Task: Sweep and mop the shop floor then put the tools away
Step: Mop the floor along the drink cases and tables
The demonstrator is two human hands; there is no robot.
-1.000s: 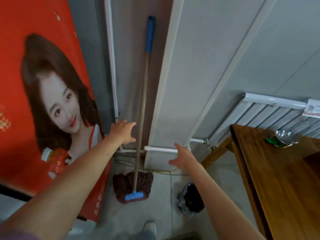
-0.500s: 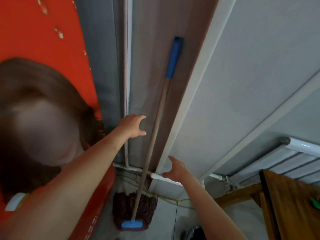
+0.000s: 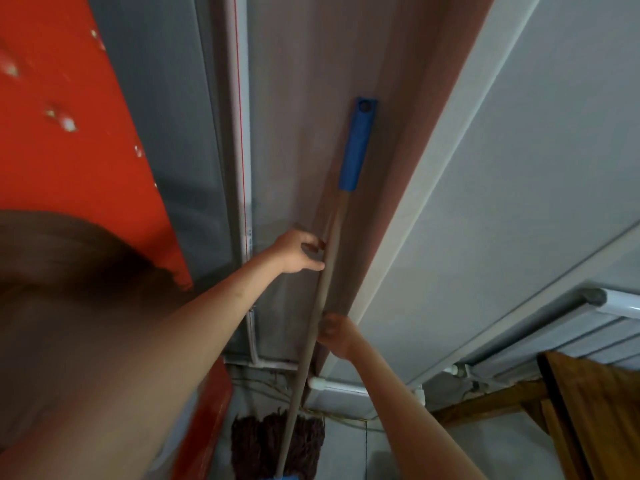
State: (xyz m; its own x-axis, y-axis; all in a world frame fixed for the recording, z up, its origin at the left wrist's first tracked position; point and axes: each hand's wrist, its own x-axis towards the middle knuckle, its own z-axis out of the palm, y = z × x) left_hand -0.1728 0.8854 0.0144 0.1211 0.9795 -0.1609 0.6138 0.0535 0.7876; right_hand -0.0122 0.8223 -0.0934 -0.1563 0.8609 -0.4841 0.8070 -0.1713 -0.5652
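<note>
So the mop [image 3: 313,327] is standing pretty much upright in the wall corner, its long wooden pole leaning against the brownish strip of wall, blue grip [image 3: 357,143] at the top, dark reddish mop head [image 3: 277,448] down on the floor at the bottom edge of the shot.

Containers: honestly there's none I can make out right now. The black-lined bin that sat on the floor right of the mop head a second ago is out of frame, because the camera has tilted up and moved in closer.

What's different otherwise: both hands have closed in on the pole. The left hand [image 3: 298,251] was spread out well left of it before; now its fingertips and thumb are right at the pole about halfway up, curled toward it, touching or just about. Whether it really has a hold yet I can't tell, it's blurry. The right hand [image 3: 334,336], lower down, is up against the pole from the right side with fingers bent around it, looks like it's grasping it.

Red poster [image 3: 69,133] on the left, white radiator [image 3: 554,334] and wooden table [image 3: 595,410] on the right.
</note>
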